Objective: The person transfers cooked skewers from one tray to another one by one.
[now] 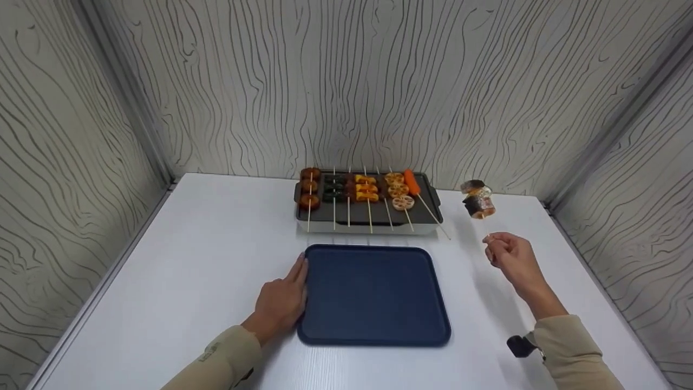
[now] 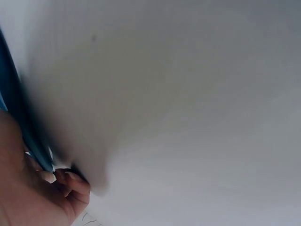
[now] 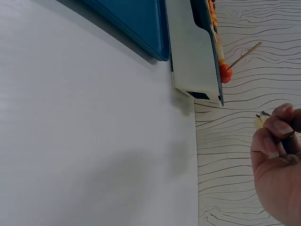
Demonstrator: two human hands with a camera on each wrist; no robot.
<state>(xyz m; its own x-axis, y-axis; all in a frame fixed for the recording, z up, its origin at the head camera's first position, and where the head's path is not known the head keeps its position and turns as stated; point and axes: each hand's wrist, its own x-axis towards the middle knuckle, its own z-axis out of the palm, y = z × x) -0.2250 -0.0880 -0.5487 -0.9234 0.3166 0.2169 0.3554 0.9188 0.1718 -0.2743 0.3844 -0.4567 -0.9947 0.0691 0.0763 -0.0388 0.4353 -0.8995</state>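
At the left edge of the dark blue tray (image 1: 373, 295), my left hand (image 1: 280, 300) grips the rim, its fingers lying along the side. In the left wrist view, the left hand's fingers (image 2: 75, 186) curl at the tray's edge (image 2: 19, 108). Off to the right, my right hand (image 1: 511, 260) pinches the thin stick of a skewer (image 1: 479, 203) threaded with chunks that look like dark-skinned fish. The chunks stand up away from the hand, above the table. In the right wrist view, the right hand (image 3: 280, 155) hides most of this skewer.
Behind the tray stands a grill (image 1: 354, 214) with a dark plate and white base. Several skewers lie across it, among them lotus root slices (image 1: 403, 203) and an orange sausage (image 1: 412, 182) at its right end. Patterned wall panels (image 1: 346, 86) enclose the white table (image 1: 216, 271).
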